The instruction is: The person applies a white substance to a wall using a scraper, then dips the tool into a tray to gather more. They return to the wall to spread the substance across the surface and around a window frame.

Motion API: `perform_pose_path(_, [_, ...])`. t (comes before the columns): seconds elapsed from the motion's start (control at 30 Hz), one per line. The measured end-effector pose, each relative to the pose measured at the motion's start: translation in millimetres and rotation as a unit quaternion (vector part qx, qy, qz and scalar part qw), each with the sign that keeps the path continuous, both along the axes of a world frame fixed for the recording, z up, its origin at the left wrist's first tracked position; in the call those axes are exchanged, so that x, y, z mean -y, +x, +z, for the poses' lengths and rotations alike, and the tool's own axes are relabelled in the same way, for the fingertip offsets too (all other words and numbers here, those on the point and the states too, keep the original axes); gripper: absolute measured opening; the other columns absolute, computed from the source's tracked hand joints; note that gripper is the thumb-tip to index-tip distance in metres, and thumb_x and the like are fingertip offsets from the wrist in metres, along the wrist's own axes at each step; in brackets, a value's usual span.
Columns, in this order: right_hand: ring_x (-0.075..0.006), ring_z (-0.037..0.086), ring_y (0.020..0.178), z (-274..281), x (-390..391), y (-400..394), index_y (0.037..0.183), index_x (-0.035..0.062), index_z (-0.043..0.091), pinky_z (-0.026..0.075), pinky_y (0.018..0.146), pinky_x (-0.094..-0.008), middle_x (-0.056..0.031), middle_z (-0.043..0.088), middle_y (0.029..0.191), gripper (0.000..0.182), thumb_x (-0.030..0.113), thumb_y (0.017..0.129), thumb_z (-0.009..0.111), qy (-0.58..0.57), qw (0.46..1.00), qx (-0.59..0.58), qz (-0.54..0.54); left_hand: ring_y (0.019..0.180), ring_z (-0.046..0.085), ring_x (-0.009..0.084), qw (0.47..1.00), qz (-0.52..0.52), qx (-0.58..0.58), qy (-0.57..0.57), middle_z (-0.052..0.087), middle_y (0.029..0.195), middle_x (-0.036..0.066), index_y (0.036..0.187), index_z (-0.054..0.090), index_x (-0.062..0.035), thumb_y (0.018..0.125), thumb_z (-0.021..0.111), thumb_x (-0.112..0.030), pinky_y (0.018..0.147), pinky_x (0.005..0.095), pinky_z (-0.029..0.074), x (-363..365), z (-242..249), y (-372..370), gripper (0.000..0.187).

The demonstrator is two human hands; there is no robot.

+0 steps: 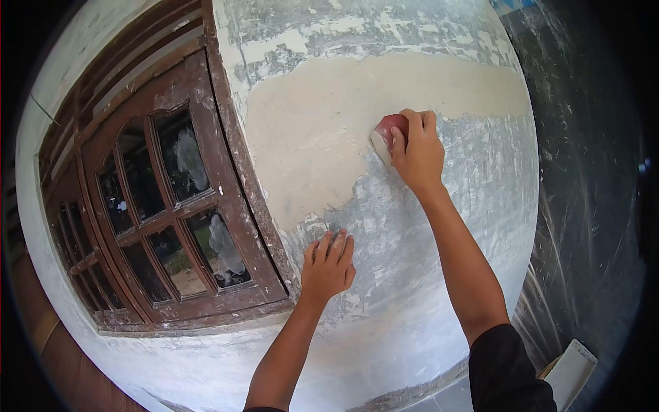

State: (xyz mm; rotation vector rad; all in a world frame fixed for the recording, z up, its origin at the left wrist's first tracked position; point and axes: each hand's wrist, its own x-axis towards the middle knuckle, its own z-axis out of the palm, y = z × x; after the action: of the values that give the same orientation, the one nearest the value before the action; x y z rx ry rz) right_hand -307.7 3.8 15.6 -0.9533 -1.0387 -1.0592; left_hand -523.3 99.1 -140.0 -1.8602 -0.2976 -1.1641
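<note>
One dull-red, pale-edged scraper, pinched in R hand; edge L of grip, slanting down-right. Smooth beige coat up & L. L hand empty, open, on rough grey wall, lower-L, farther.

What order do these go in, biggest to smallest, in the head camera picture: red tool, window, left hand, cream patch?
1. Window
2. Cream patch
3. Left hand
4. Red tool, what shows of it past the right hand
</note>
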Motion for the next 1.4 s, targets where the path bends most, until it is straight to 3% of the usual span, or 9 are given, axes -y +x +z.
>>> perform_pose_path(0.07, [-0.0367,0.064,0.080,-2,5,-10,0.112,0.0053,0.057,0.053,0.067,-0.0443,-0.0169,0.054,0.102,0.030,0.015,0.086,0.068,0.023,0.999,-0.029,-0.002,0.124,0.050,0.0297,1.000,0.000,0.002,0.004,0.058,0.134,0.008,0.124,0.064,-0.0115,0.080,0.058,-0.023,0.102,0.0487,0.035,-1,0,-1,0.046])
perform_pose_path(0.13, [-0.0369,0.064,0.081,-13,3,-40,0.113,0.0051,0.058,0.053,0.067,-0.0449,-0.0167,0.054,0.103,0.030,0.014,0.086,0.068,-0.070,0.991,0.088,0.074,0.124,0.050,0.0297,1.000,0.003,-0.003,0.000,0.058,0.134,0.008,0.124,0.064,-0.0116,0.081,0.058,-0.023,0.102,0.0485,0.035,0,-1,-1,0.045])
perform_pose_path(0.23, [-0.0358,0.064,0.083,-17,-11,-36,0.115,0.0069,0.058,0.054,0.069,-0.0428,-0.0156,0.054,0.106,0.029,0.014,0.089,0.066,-0.142,0.980,0.136,0.038,0.124,0.050,0.0298,1.000,-0.003,-0.005,-0.008,0.058,0.134,0.008,0.124,0.064,-0.0118,0.081,0.058,-0.023,0.102,0.0486,0.035,2,0,-2,0.045])
perform_pose_path(0.4, [-0.0360,0.064,0.080,-2,10,11,0.113,0.0056,0.058,0.053,0.067,-0.0442,-0.0159,0.054,0.104,0.028,0.015,0.088,0.067,0.012,0.999,-0.043,-0.027,0.123,0.050,0.0301,1.000,0.002,-0.002,0.004,0.058,0.134,0.008,0.124,0.064,-0.0114,0.080,0.058,-0.023,0.102,0.0490,0.035,0,-1,-1,0.045])
perform_pose_path(0.6, [-0.0344,0.063,0.079,-45,-11,-64,0.113,0.0049,0.057,0.051,0.065,-0.0425,-0.0156,0.053,0.102,0.027,0.012,0.088,0.067,-0.161,0.972,0.164,0.053,0.126,0.050,0.0254,1.000,0.021,0.006,-0.005,0.059,0.134,0.005,0.122,0.065,-0.0146,0.082,0.056,-0.025,0.102,0.0456,0.037,4,0,0,0.042])
perform_pose_path(0.83, [-0.0368,0.063,0.078,-33,3,-27,0.113,0.0046,0.057,0.051,0.064,-0.0446,-0.0167,0.053,0.102,0.030,0.014,0.087,0.067,-0.019,0.999,-0.030,0.027,0.124,0.052,0.0263,1.000,0.009,0.010,0.001,0.059,0.134,0.006,0.121,0.065,-0.0135,0.082,0.057,-0.024,0.102,0.0462,0.036,3,0,0,0.041])
perform_pose_path(1.0, [-0.0362,0.063,0.078,-41,-15,-69,0.115,0.0052,0.058,0.053,0.065,-0.0426,-0.0166,0.053,0.103,0.031,0.012,0.086,0.068,-0.149,0.977,0.134,0.068,0.124,0.050,0.0305,1.000,0.001,-0.001,-0.002,0.058,0.134,0.008,0.124,0.064,-0.0115,0.080,0.060,-0.023,0.102,0.0495,0.035,0,-1,0,0.046])
perform_pose_path(1.2, [-0.0370,0.063,0.077,-9,1,-5,0.112,0.0050,0.059,0.052,0.063,-0.0441,-0.0173,0.053,0.103,0.030,0.015,0.085,0.069,0.035,0.996,-0.075,-0.027,0.124,0.050,0.0310,1.000,-0.002,0.002,0.002,0.058,0.135,0.009,0.124,0.064,-0.0114,0.080,0.060,-0.023,0.102,0.0504,0.035,-2,-2,1,0.046])
perform_pose_path(1.4, [-0.0344,0.064,0.076,-26,-11,-47,0.107,0.0064,0.059,0.052,0.063,-0.0441,-0.0154,0.053,0.101,0.026,0.016,0.085,0.069,-0.132,0.976,0.164,0.058,0.124,0.049,0.0307,1.000,0.008,-0.003,-0.007,0.058,0.134,0.008,0.124,0.064,-0.0118,0.080,0.059,-0.023,0.102,0.0501,0.035,1,-2,0,0.045])
